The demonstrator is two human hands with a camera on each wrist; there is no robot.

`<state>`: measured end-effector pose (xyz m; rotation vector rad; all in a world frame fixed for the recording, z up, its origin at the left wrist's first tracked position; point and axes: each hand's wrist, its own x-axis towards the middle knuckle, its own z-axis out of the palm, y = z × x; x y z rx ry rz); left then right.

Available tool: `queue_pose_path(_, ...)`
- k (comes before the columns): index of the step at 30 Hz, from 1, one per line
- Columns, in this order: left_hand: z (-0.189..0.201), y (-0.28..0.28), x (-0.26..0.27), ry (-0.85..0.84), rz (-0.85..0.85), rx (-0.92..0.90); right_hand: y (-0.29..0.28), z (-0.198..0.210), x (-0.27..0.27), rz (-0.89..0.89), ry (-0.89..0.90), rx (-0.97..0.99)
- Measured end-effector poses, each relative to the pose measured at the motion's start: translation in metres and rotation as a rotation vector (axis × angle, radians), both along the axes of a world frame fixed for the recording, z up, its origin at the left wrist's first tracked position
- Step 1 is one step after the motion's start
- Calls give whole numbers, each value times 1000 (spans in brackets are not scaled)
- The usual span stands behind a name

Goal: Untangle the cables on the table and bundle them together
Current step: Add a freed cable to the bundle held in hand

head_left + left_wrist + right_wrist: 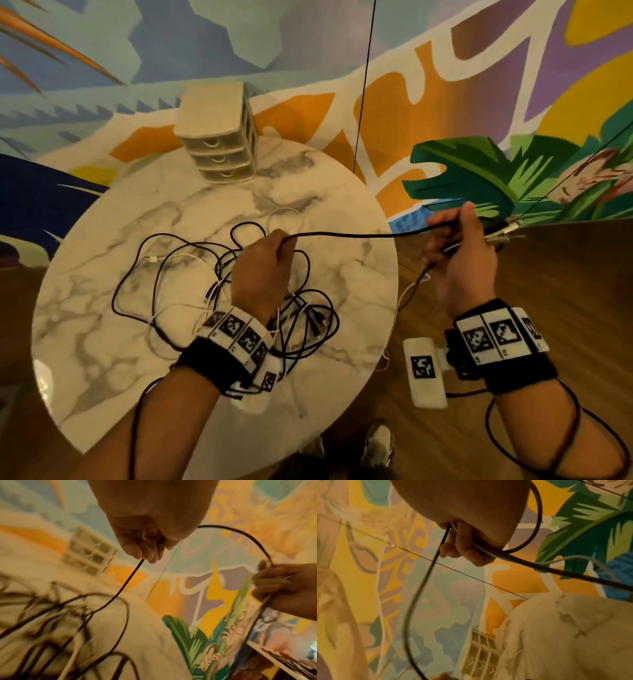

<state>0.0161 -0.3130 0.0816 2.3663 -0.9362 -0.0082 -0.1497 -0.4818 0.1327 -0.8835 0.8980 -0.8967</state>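
A round white marble tabletop point(102, 342) carries a tangle of black and white cables point(212, 274) at its centre, bare marble around it. A cream three-drawer organiser point(219, 137) stands at the far edge. The left hand point(260, 270) pinches one taut black cable point(342, 235) above the tangle; the right hand point(462, 253), past the right edge, grips its other end with several cable ends.

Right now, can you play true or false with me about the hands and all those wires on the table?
1. Both hands hold the same black cable. True.
2. The left hand lies flat and open on the table. False: its fingers pinch the black cable above the tangle of cables.
3. The little drawer box stands at the far edge of the marble table. True.
4. All the wires are black. False: white ones lie in the tangle too.
5. The right hand is over the middle of the table. False: it is past the table's edge, above the wooden floor.
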Motion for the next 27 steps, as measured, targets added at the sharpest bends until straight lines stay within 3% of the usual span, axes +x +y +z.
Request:
queue_pose_path(2,3,2,-21,-31,-116,32,-2,2,-1,-63,-70,67)
queue_pose_path(4,-30,16,-40,39,-267,288,-6,3,-3,-98,-103,61)
queue_pose_path(7,-67,36,-25,201,-220,426,-14,8,-16,-136,-125,35)
queue_pose_path(9,-57,34,-5,218,-80,332,-20,9,-25,-163,-148,31)
queue_pose_path(12,-3,15,1,137,11,34,-30,6,-44,-224,-150,49)
queue_pose_path(14,29,-1,-15,320,-9,-201,-37,1,-56,-239,-131,34)
queue_pose_path(16,46,-13,-50,653,-121,-265,-45,-2,-70,-250,-108,19)
queue_pose_path(18,37,-21,-89,864,-279,-171,-52,-2,-88,-270,-69,6)
queue_pose_path(21,-7,-23,-140,1013,-476,104,-57,0,-115,-269,6,-14)
queue_pose_path(24,-57,-17,-165,1144,-516,432,-56,-2,-140,-210,107,-55)
queue_pose_path(25,-68,-19,-169,1124,-518,551,-54,-4,-148,-181,149,-78)
queue_pose_path(27,-74,-30,-175,827,-566,710,-49,-10,-162,-113,267,-119)
